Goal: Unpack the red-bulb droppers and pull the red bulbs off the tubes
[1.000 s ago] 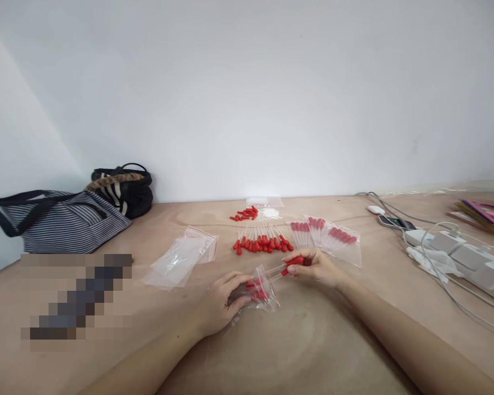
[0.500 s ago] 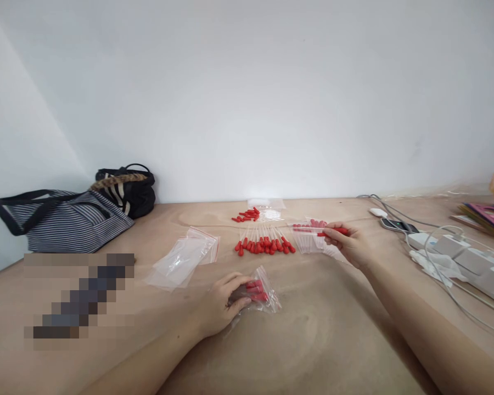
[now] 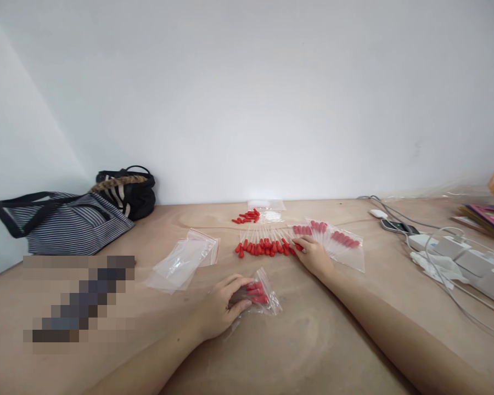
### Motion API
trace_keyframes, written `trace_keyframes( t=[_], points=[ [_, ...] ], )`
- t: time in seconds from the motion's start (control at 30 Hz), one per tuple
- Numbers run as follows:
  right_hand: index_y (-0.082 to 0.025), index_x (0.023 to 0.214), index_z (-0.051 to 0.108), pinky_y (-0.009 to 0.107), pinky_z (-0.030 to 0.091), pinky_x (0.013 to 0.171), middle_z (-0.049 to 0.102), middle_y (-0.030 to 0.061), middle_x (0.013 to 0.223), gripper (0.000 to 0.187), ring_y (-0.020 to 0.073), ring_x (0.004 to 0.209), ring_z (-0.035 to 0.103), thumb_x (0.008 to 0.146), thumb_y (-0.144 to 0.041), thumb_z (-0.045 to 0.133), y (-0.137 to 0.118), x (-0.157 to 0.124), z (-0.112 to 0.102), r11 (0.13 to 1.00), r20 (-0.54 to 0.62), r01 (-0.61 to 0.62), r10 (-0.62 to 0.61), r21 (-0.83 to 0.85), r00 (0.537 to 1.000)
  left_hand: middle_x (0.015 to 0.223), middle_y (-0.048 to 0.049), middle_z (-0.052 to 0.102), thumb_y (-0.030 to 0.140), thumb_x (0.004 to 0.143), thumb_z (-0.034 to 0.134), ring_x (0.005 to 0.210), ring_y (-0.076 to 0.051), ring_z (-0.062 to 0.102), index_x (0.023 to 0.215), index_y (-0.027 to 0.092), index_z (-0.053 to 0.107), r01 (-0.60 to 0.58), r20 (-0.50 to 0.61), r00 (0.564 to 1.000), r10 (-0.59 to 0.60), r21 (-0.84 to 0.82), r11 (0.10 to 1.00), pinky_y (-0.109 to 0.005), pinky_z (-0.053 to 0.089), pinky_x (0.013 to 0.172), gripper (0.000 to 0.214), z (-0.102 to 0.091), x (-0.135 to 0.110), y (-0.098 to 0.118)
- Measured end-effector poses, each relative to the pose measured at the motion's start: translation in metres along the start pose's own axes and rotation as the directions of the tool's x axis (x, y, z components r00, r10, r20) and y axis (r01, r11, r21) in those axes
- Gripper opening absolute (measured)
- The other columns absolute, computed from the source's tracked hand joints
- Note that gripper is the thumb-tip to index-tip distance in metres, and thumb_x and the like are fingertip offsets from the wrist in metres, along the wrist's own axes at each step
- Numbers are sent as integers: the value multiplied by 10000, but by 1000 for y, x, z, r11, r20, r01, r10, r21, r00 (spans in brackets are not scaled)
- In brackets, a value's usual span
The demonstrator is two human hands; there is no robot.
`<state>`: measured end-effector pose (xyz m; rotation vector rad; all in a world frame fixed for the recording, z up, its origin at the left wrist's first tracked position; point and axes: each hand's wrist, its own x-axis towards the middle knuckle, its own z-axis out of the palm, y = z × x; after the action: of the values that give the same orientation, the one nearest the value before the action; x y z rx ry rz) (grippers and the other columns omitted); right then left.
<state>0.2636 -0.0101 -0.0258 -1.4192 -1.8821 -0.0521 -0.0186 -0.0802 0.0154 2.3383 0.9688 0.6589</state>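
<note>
My left hand is closed on a clear zip bag that holds a few droppers with red bulbs; the fingers and thumb pinch its left side. My right hand is closed with its fingertips on a red-bulbed dropper at the right end of a row. That row of droppers lies fanned out, red bulbs toward me and clear tubes pointing away. Just beyond my right hand lie filled zip bags with red bulbs inside, partly covered by the hand.
Flat zip bags lie left of the row. Loose red bulbs and clear tubes lie near the wall. A striped bag and black bag stand left. Chargers with cables are at right. One patch at left is pixelated.
My right hand, with a dropper in it, has moved left and down from over the filled bags to the row's right end. My left hand stays on its bag.
</note>
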Motion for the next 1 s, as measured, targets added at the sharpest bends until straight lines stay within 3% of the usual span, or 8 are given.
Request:
trace_keyframes(
  t=[0.13, 0.37, 0.5, 0.57, 0.67, 0.8, 1.0],
  points=[
    [-188, 915, 637, 306, 428, 746, 615, 79, 848, 272, 189, 829, 561, 845, -315, 408, -1, 0, 0, 994, 78, 12, -3, -108, 997, 1047, -48, 586, 218, 790, 514, 957, -188, 549, 1111, 221, 509, 18, -3, 1000, -18, 4, 1000, -340, 431, 862, 321, -1, 0, 3],
    [-216, 920, 645, 342, 331, 751, 614, 79, 841, 303, 219, 888, 523, 849, -386, 405, -9, 3, -9, 958, 59, -72, 92, -279, 994, 1060, -51, 589, 220, 796, 505, 967, -188, 556, 1113, 221, 507, 29, 7, 1000, -30, 29, 999, -337, 437, 863, 316, -3, 1, 8],
    [-204, 929, 637, 334, 326, 749, 621, 71, 851, 270, 201, 850, 528, 849, -339, 417, -23, -4, -24, 993, 11, -75, 76, -96, 997, 1064, -49, 593, 215, 789, 509, 969, -189, 561, 1113, 214, 506, 34, -1, 999, -34, 43, 999, -333, 442, 860, 325, -2, 1, 6],
    [-209, 838, 645, 308, 344, 730, 627, 43, 800, 221, 169, 780, 537, 824, -343, 470, -37, -14, -30, 995, 128, -10, -3, 102, 992, 1064, -48, 595, 222, 792, 508, 967, -190, 564, 1119, 217, 500, 40, -10, 999, -39, 40, 998, -333, 445, 855, 327, -1, 1, 4],
    [-228, 754, 654, 309, 346, 731, 619, 9, 708, 188, 147, 713, 528, 778, -380, 547, -61, -29, -30, 956, 308, 36, -129, 292, 942, 1059, -43, 594, 229, 802, 501, 963, -187, 563, 1114, 220, 500, 21, -27, 999, -20, 35, 999, -330, 445, 854, 312, 1, 0, 2],
    [-264, 867, 665, 325, 339, 736, 592, 10, 716, 225, 153, 731, 499, 761, -434, 562, -87, -35, -23, 948, 398, 39, -171, 317, 901, 1054, -43, 588, 226, 797, 505, 951, -185, 561, 1103, 220, 503, 7, -42, 999, -5, 44, 999, -326, 444, 849, 307, 2, 1, 2],
    [-290, 1033, 612, 360, 310, 830, 574, 31, 1030, 401, 190, 926, 481, 663, -438, 662, -96, -30, -19, 936, 464, 126, -276, 327, 842, 1067, -47, 580, 219, 775, 520, 955, -192, 558, 1108, 215, 506, 22, -32, 999, -20, 73, 997, -321, 439, 851, 333, -2, 3, 7]
  ],
)
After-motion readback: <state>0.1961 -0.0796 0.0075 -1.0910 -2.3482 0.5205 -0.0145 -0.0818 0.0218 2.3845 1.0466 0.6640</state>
